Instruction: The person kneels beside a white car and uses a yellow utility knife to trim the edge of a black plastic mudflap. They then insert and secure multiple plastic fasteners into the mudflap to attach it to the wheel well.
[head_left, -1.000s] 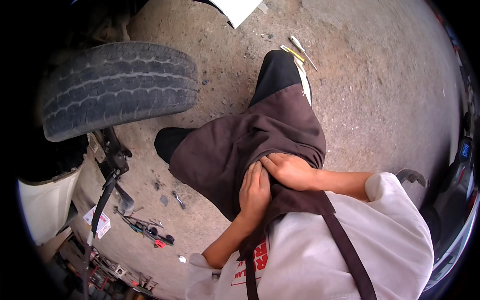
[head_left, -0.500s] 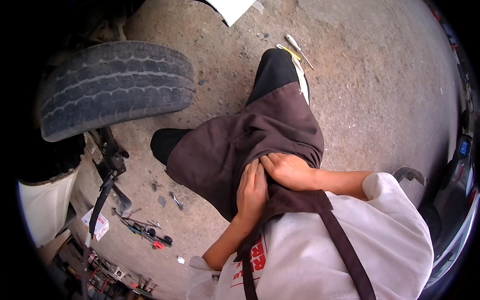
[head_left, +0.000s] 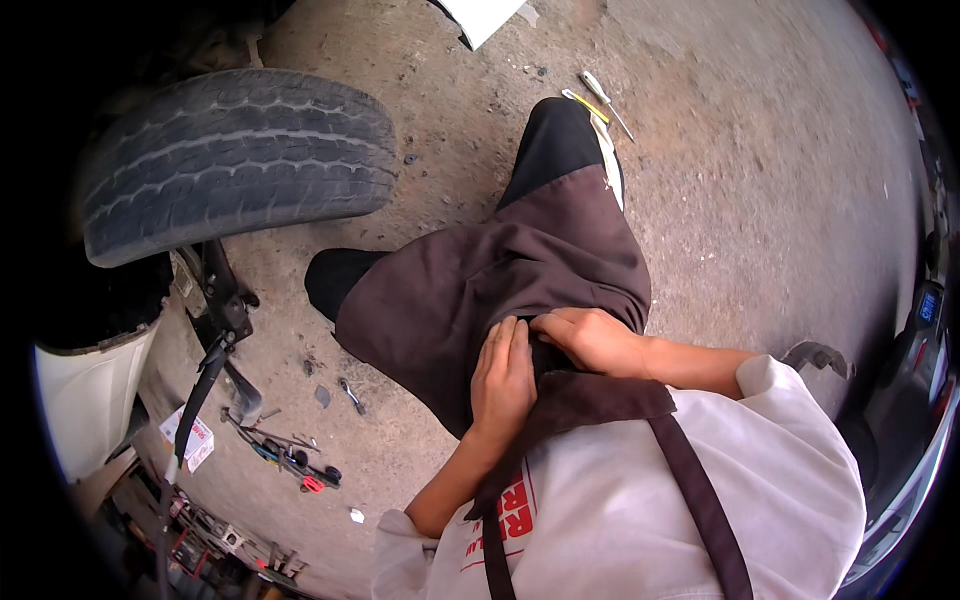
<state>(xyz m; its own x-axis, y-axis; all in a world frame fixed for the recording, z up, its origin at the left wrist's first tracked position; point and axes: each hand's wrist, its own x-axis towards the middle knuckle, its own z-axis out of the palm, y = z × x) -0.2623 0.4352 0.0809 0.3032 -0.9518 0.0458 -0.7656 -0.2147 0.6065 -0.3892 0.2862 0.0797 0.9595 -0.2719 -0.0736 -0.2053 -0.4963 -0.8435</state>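
Observation:
Both hands are at my waist against the brown apron. My left hand has its fingers pressed together and bent over the bunched cloth, with the thumb hidden. Close beside it, my right hand is closed, its curled fingertips at the same fold of the apron. A dark gap shows between the two hands; whatever lies inside it cannot be made out. The apron's bib and straps lie over a white shirt.
A worn tyre stands at upper left above a dark jack. Pliers and other tools lie on the floor at lower left. A screwdriver and a yellow tool are beyond my knee. A car is at right.
My right hand has drawn slightly away from the left, and the dark gap between them has widened. The whole view has shifted a little.

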